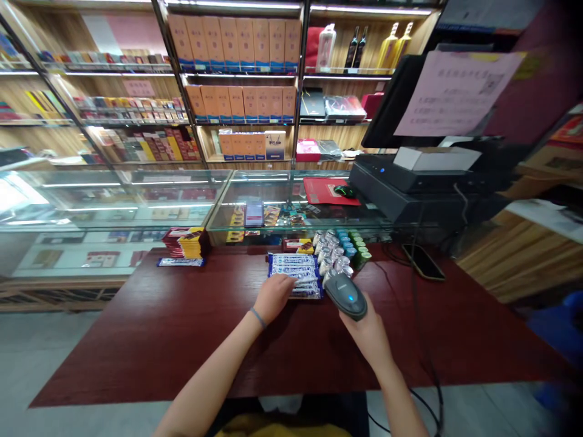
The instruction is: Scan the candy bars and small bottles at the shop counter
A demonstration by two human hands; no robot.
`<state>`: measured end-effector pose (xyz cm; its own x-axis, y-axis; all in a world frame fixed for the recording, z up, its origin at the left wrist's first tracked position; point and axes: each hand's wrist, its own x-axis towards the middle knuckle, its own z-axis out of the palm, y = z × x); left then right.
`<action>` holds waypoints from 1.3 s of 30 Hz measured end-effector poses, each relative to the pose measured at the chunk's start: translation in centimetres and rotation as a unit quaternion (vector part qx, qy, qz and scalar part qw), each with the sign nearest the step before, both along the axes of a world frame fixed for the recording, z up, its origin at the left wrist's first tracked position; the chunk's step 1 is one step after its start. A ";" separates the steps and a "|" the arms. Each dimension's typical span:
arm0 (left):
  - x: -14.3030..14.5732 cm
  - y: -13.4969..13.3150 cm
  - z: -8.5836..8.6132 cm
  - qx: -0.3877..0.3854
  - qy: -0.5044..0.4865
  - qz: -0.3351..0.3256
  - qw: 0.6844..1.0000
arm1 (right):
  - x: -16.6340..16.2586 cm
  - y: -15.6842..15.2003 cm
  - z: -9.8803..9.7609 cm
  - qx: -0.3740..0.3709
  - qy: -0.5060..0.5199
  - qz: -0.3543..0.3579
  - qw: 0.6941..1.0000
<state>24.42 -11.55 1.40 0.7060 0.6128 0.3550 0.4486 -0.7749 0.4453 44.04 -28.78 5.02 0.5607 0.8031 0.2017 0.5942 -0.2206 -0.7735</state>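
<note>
My right hand (pixel 368 331) grips a dark grey barcode scanner (pixel 345 296) with a small blue light on top, its head towards the goods. My left hand (pixel 274 297), with a grey band at the wrist, has its fingers closed on the end of a blue-and-white wrapped bar, partly hidden by the hand. Beneath and beyond it lie several more blue-and-white wrapped bars (pixel 294 262) side by side. Just right of these stand rows of silver-topped packs (pixel 328 250), then blue ones (pixel 346 243) and green ones (pixel 361 249). A red-and-yellow box (pixel 298 245) sits behind the bars.
On the brown counter (pixel 173 340), a stack of red-and-yellow boxes (pixel 184 243) stands left, with one wrapped bar (pixel 181 262) before it. A phone (pixel 423 262) and cables lie right. Behind are a glass case (pixel 182 188), a mouse (pixel 345 191) and a monitor (pixel 396 103).
</note>
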 end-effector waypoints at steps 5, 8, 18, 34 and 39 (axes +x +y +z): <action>-3.3 2.4 1.1 -0.218 -0.220 0.115 0.944 | -0.7 0.6 0.5 0.013 0.008 0.010 1.000; -6.1 4.0 1.1 -0.414 -0.308 0.134 0.846 | -1.6 1.4 0.5 -0.003 0.023 0.041 0.999; -9.3 5.1 0.2 -0.540 -0.400 0.135 0.728 | -6.4 4.6 0.8 -0.027 -0.012 0.205 0.978; -11.5 6.3 1.8 -0.320 -0.314 0.192 0.873 | -6.9 4.9 0.9 -0.024 0.037 0.175 0.984; -17.1 6.7 2.4 -0.107 -0.118 0.299 0.941 | -6.9 5.0 0.5 -0.021 0.028 0.168 0.985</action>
<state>7.29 -4.82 3.83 0.1295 0.9506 0.2822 0.6454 -0.2969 0.7038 37.16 -23.73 5.49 0.2712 0.9521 0.1411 0.5954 -0.0508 -0.8018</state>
